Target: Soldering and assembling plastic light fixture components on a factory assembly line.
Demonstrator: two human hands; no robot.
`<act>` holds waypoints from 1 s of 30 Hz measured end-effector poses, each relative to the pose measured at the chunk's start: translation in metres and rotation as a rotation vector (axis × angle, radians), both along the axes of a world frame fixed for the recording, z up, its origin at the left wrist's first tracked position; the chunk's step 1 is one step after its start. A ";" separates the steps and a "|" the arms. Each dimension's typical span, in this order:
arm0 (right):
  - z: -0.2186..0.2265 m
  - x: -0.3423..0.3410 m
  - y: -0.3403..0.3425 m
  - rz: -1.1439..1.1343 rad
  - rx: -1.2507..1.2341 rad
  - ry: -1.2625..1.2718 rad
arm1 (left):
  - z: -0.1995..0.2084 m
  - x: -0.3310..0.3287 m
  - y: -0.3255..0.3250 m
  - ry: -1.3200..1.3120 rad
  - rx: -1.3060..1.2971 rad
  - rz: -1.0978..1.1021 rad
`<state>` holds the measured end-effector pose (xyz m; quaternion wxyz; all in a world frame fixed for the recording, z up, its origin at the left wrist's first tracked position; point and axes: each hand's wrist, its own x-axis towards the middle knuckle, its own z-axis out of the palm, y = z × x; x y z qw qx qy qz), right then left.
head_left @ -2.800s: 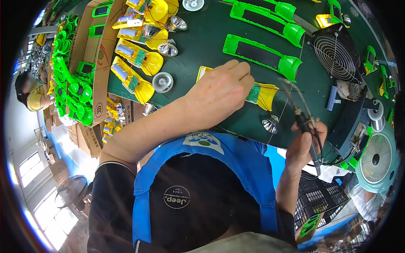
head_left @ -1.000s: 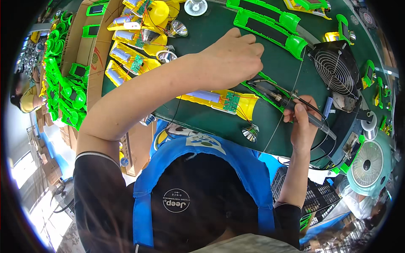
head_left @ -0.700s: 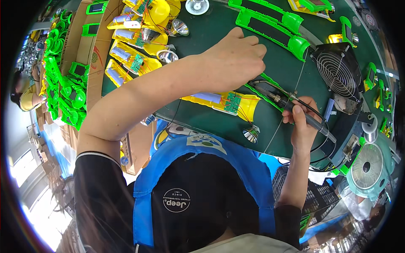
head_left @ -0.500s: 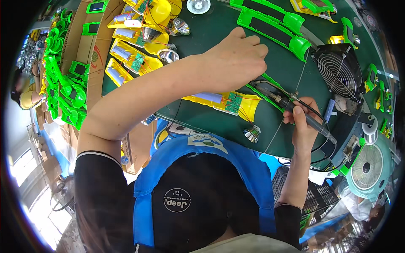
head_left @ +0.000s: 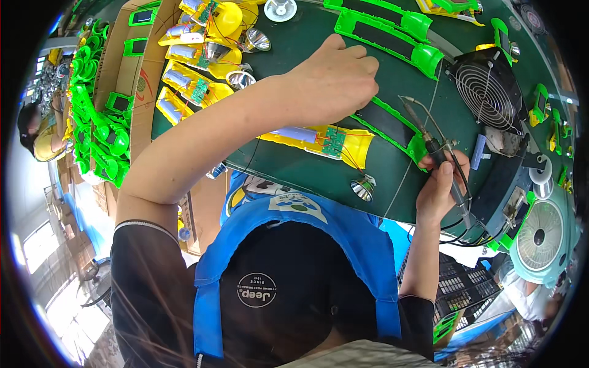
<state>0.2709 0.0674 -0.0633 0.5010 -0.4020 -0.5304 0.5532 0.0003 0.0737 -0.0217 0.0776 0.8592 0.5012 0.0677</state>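
Observation:
In my right hand (head_left: 443,184) is a soldering iron (head_left: 433,147), a thin metal tube running along it. Its tip points up and to the left, apart from my left hand (head_left: 336,80). That left hand is closed, knuckles up, over the left end of a green casing half (head_left: 392,126) with a dark panel. Its fingertips and anything between them are hidden. Just nearer to me lies a yellow casing half (head_left: 356,147) holding a blue cylindrical battery (head_left: 297,134) and a green circuit board (head_left: 334,142). A silvery reflector (head_left: 362,189) hangs off it on wires.
Several yellow halves (head_left: 196,86) with batteries and reflectors lie at the left. Further green casings (head_left: 389,46) lie beyond my left hand. A black fan (head_left: 488,95) stands at the right, past the iron. A cardboard box (head_left: 142,86) and piled green parts (head_left: 98,129) are far left.
The soldering iron has swung away from my left hand, its tip now further right and up. My left hand has shifted slightly left and stays closed.

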 end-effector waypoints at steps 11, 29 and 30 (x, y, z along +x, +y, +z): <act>-0.005 0.001 -0.003 -0.088 0.027 0.083 | 0.007 0.004 0.000 -0.041 -0.045 0.028; -0.006 -0.025 0.010 -0.094 0.122 0.051 | -0.002 0.051 -0.072 -0.369 0.217 0.038; -0.003 -0.031 0.006 -0.073 0.108 0.047 | -0.004 0.056 -0.072 -0.385 0.238 0.046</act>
